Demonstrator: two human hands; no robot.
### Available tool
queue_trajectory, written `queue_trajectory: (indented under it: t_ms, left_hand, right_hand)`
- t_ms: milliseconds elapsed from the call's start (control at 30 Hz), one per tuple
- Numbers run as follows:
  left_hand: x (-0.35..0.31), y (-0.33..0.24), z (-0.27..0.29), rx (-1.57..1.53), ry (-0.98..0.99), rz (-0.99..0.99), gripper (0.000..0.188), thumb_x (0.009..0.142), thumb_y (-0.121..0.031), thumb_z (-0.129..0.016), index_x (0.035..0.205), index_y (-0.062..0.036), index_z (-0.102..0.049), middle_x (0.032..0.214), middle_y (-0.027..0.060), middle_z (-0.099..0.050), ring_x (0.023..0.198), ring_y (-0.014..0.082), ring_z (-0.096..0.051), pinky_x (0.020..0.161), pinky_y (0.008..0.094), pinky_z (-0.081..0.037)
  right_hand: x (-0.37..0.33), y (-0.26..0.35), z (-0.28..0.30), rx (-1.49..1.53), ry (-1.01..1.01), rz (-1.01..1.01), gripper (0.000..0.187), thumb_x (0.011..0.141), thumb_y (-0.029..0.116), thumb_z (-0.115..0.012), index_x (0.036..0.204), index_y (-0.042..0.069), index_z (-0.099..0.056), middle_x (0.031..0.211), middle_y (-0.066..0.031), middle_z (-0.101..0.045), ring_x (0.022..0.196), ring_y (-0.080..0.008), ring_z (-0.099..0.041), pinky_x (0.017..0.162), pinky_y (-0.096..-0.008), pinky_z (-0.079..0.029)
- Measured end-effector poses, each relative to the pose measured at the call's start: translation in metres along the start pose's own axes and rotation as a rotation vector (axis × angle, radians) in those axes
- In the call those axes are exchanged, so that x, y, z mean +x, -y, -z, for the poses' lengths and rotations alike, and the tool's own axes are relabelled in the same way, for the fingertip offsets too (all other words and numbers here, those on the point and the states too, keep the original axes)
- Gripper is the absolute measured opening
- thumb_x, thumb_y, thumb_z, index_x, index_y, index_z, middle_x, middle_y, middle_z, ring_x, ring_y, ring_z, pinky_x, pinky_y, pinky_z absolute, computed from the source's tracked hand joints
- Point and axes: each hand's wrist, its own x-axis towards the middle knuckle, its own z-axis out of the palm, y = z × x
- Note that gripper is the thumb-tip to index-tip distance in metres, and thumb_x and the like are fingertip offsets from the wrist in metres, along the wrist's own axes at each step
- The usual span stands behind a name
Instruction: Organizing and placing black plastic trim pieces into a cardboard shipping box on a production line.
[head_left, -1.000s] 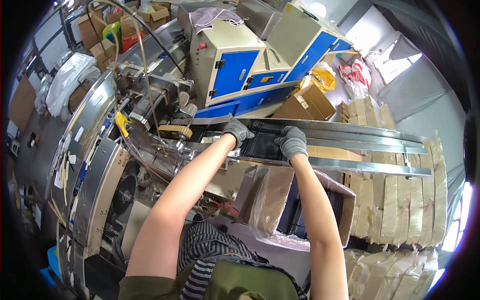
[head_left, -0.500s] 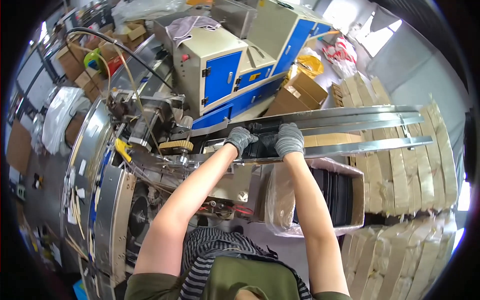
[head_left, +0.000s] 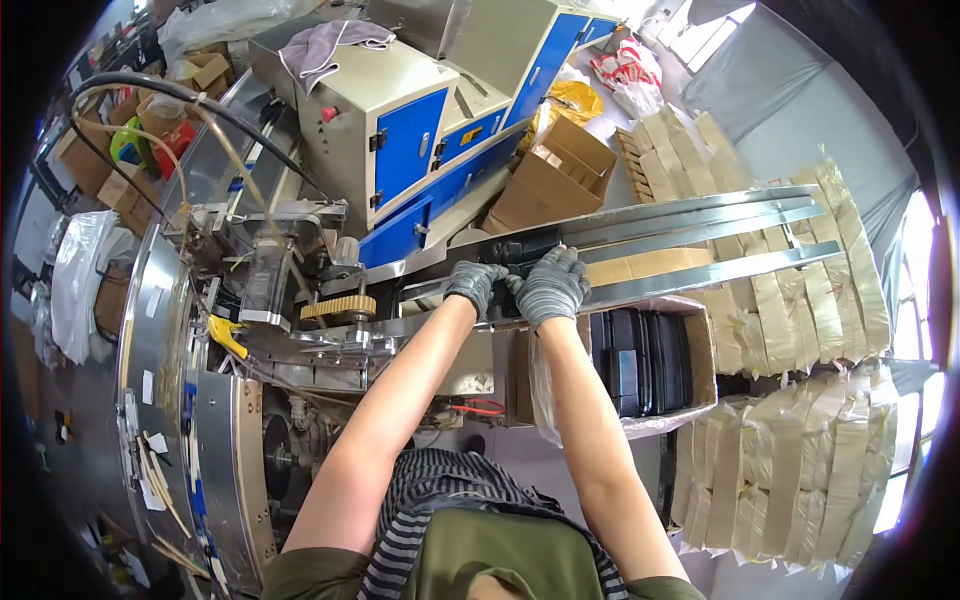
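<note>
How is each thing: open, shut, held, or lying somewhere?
Black piece: at the metal rails, partly hidden
Left hand: gloved, fingers curled
Right hand: gloved, over the black piece
Nearer carton: open, holding black items
Brown box: open
Blue door: shut
Gray cloth: draped on the cabinet

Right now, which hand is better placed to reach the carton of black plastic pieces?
Probably the right hand, nearer the open carton, which lies to its right; the left hand is farther away.
</note>
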Motion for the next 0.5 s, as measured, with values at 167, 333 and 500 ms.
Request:
queue_trajectory:
  t_ms: [167,333,500]
  left_hand:
    - [0.037,0.008,0.004,0.194,0.044,-0.111,0.027,0.066,-0.012,-0.072,0.087,0.0041,-0.066,0.083,0.0198,-0.067,0.074,0.0325,-0.065,0.07,0.0428,-0.053]
    - [0.033,0.019,-0.012,0.439,-0.165,-0.277,0.037,0.059,-0.014,-0.072,0.09,0.0058,-0.066,0.086,0.0255,-0.065,0.082,0.035,-0.065,0.076,0.037,-0.052]
    - [-0.033,0.0,-0.018,0.241,-0.075,-0.474,0.021,0.061,-0.008,-0.064,0.079,0.0031,-0.059,0.065,0.0185,-0.06,0.059,0.0307,-0.06,0.063,0.0387,-0.05]
  right_hand:
    - [-0.003,0.008,0.0,-0.035,-0.003,-0.021,0.097,0.075,0.049,-0.063,0.141,-0.007,-0.017,0.148,-0.0251,-0.016,0.137,-0.0377,-0.02,0.105,-0.0521,-0.023]
    - [0.003,-0.002,-0.014,-0.047,-0.047,-0.06,0.094,0.077,0.048,-0.06,0.141,-0.007,-0.017,0.148,-0.0261,-0.015,0.137,-0.0375,-0.018,0.105,-0.0524,-0.023]
    - [0.014,-0.015,-0.037,-0.19,-0.102,-0.045,0.103,0.075,0.053,-0.063,0.142,-0.006,-0.012,0.149,-0.0257,-0.012,0.139,-0.0355,-0.013,0.106,-0.0517,-0.023]
